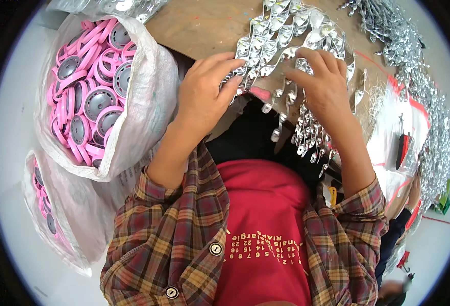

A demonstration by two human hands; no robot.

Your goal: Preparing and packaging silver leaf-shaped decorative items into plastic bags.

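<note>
Twisted shiny silver strips (276, 33) lie in rows over the brown board, and their lower ends hang past its near edge. At their left border is my left hand (204, 86), its fingers bent and its thumb and forefinger around the edge of a strip. My right hand (324, 84) hovers over the right part of the strips, its thumb and forefinger apart beside one loose twisted strip (285, 54). That strip slants up between my two hands. Several shorter strip ends (306, 130) dangle below my right hand.
A white woven sack (156, 76) at the left holds many pink-rimmed grey wheels (100, 102); a second sack (77, 204) stands below it. More silver strips (429, 122) heap along the right. A red-and-black tool (403, 150) lies on white sheeting. The board (199, 28) extends away.
</note>
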